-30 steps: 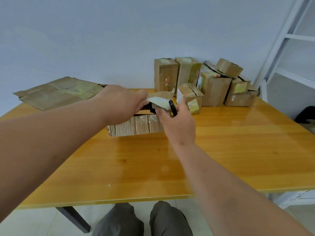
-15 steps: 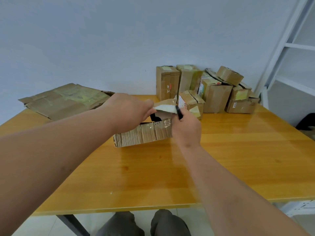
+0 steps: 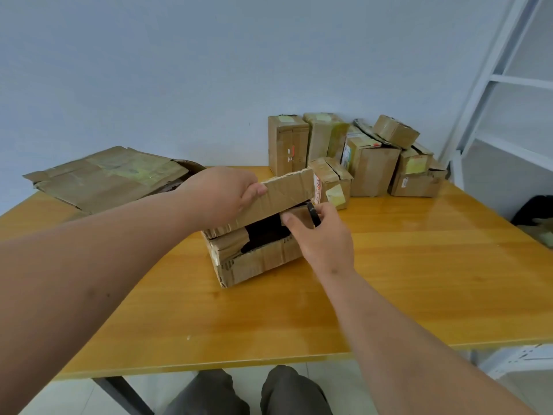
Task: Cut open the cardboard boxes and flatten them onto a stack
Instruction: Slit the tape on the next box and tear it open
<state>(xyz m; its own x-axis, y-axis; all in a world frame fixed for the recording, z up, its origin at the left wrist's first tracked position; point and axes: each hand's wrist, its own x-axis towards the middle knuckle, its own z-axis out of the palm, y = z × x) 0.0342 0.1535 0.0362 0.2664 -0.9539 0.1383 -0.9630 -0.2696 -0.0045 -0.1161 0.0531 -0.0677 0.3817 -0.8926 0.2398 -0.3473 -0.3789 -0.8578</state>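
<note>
Cardboard already flattened (image 3: 110, 178) lies at the desk's (image 3: 419, 280) back left corner, likely the stack. Mid-desk, the left hand (image 3: 221, 196) grips the open box's (image 3: 257, 253) raised flap (image 3: 284, 193), seemingly to expose the inside. The right hand (image 3: 323, 235), curled around a dark cutter (image 3: 312, 215), reaches in. Unopened boxes (image 3: 359, 154) wait at the back right.

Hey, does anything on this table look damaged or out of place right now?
The box being opened has ragged, torn flap edges along its near left side. In the pile at the back, a small box sits tilted on top, with a bent piece of cardboard beside it. Nothing has spilled.
</note>
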